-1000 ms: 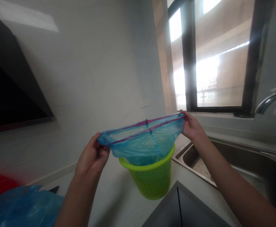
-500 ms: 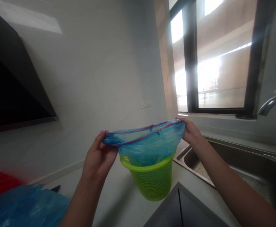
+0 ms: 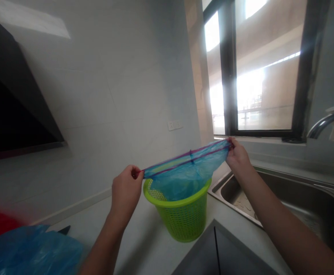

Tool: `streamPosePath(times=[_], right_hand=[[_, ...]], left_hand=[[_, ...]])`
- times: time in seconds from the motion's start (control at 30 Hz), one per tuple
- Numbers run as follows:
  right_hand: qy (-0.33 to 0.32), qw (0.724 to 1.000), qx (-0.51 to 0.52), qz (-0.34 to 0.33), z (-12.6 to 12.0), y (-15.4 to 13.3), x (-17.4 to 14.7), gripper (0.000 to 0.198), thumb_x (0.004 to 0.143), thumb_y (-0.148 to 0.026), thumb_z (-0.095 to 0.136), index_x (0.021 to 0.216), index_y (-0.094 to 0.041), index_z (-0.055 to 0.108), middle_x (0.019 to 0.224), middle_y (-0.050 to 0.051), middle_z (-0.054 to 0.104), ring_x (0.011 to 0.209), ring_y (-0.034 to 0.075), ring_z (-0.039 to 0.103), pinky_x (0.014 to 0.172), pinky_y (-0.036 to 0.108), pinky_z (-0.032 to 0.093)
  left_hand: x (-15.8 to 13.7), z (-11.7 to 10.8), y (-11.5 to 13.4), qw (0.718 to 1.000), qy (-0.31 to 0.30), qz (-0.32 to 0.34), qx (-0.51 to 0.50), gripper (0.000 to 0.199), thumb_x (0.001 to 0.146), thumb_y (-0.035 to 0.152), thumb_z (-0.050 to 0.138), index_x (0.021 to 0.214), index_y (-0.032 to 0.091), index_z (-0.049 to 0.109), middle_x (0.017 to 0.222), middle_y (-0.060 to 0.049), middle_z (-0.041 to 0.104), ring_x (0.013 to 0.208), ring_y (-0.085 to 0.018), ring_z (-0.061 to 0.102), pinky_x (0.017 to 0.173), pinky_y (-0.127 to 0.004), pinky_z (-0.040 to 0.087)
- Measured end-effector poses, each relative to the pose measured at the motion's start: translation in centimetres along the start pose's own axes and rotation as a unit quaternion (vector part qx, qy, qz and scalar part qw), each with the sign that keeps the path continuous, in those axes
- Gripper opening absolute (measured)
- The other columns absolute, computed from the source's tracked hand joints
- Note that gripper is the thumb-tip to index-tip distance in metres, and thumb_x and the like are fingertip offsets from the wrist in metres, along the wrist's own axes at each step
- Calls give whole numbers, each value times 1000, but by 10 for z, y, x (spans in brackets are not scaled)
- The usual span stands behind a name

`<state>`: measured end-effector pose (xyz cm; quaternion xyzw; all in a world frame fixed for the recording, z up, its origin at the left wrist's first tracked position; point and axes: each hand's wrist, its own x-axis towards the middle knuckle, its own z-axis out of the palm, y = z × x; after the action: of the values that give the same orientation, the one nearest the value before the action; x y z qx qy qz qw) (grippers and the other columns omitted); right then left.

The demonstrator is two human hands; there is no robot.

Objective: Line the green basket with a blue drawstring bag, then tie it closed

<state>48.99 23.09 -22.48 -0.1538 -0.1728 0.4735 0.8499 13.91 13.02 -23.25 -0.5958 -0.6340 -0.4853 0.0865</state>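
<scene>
A translucent blue garbage bag (image 3: pixel 181 179) with a purple drawstring edge is stretched between my hands. Its lower part hangs inside a lime-green perforated basket (image 3: pixel 184 221), while its mouth is held above the rim. My left hand (image 3: pixel 127 187) pinches the left end of the bag's edge, just above the rim on that side. My right hand (image 3: pixel 237 154) grips the opposite end, higher up and to the right of the basket. The bag's bottom is hidden by the basket wall.
A steel sink (image 3: pixel 287 202) with a faucet (image 3: pixel 327 120) lies to the right, below a window. In front of the basket is a grey panel (image 3: pixel 213 252) with a dark slot. Another blue plastic bag (image 3: pixel 35 248) and a red item (image 3: pixel 0 225) lie at the lower left.
My hands have moved farther apart, drawing the bag's mouth taut and narrower. The right hand has gone right and slightly up; the left has turned from palm-up to a pinch.
</scene>
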Motion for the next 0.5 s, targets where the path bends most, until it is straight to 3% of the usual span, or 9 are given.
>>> streamPosePath(times=[0.1, 0.2, 0.3, 0.37, 0.4, 0.43, 0.5], right_hand=[[13, 999, 31, 23, 1, 5, -2, 18, 86, -3, 55, 76, -17, 56, 64, -5, 64, 58, 5, 61, 62, 12, 53], [3, 1000, -3, 20, 3, 13, -10, 15, 81, -5, 59, 84, -19, 55, 65, -5, 64, 60, 8, 64, 60, 15, 53], [-40, 996, -77, -31, 4, 19, -22, 29, 76, -13, 65, 101, -23, 54, 63, -6, 64, 60, 13, 66, 56, 21, 54], [-74, 986, -136, -55, 5, 21, -29, 44, 73, -17, 66, 114, -26, 51, 62, -6, 65, 59, 16, 66, 54, 24, 53], [-88, 981, -163, -55, 4, 22, -32, 49, 72, -20, 67, 117, -26, 49, 61, -7, 64, 58, 17, 65, 52, 25, 52], [-100, 976, -185, -49, 4, 23, -33, 49, 72, -23, 67, 118, -26, 49, 59, -7, 63, 56, 17, 64, 51, 25, 50], [-114, 969, -216, -29, 2, 27, -34, 44, 70, -27, 68, 111, -24, 52, 56, -7, 59, 53, 16, 60, 48, 23, 47]], left_hand=[[-2, 6, -5, 993, -48, 9, 107, 17, 81, 31, 57, 66, 24, 55, 63, -3, 62, 61, -23, 53, 58, -32, 28], [1, 12, -11, 995, -49, -5, 88, 8, 80, 28, 56, 73, 24, 57, 69, -4, 65, 63, -23, 55, 59, -31, 29], [8, 12, -15, 999, -26, -42, -2, 11, 77, 31, 59, 70, 22, 60, 65, -3, 62, 62, -22, 53, 58, -30, 30], [14, 9, -14, 980, -35, -109, -160, 17, 76, 32, 62, 64, 20, 61, 59, -2, 57, 58, -19, 49, 55, -30, 31], [16, 6, -12, 950, -42, -155, -269, 17, 75, 31, 63, 64, 19, 61, 58, -1, 56, 57, -18, 48, 54, -29, 32], [18, 4, -9, 901, -51, -200, -381, 14, 75, 28, 64, 65, 18, 62, 59, -1, 56, 56, -16, 49, 53, -28, 34], [22, -2, -3, 780, -59, -262, -565, 9, 75, 20, 64, 67, 16, 62, 64, -1, 58, 58, -14, 52, 54, -26, 40]])
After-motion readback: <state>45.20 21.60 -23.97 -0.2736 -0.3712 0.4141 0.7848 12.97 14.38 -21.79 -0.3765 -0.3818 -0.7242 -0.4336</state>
